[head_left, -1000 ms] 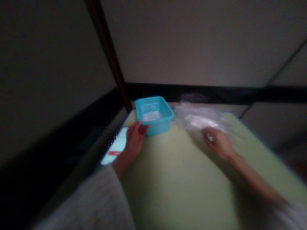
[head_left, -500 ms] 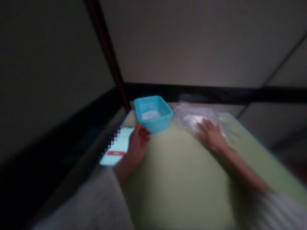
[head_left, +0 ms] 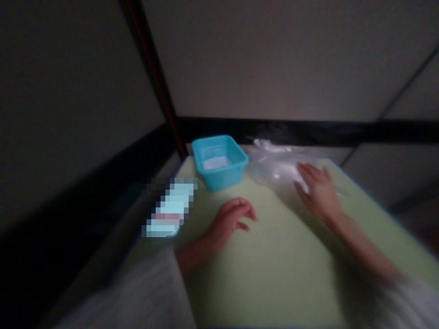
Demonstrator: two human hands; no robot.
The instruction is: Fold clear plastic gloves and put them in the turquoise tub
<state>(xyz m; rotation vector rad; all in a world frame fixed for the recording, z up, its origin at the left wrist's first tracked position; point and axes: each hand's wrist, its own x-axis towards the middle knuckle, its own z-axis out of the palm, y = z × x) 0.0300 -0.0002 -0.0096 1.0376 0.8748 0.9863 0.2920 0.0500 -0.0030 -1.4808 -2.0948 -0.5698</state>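
We note the left hand (head_left: 235, 219), half-curled and empty, now shifted clear of the turquoise rectangular plastic basket (head_left: 224, 179) beyond it, leaving that unheld; the right hand (head_left: 318, 192), spread open, grips nothing, the crumpled clear plastic bag (head_left: 274, 171) just ahead, contact uncertain.

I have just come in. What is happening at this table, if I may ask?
A person is handling clear plastic on a green table. The right hand is at the plastic, fingers spread; blur hides whether it presses on it. The left hand is over the table, loosely curled, with nothing visible in its grip. A blue tub with something white inside stands left of the plastic.
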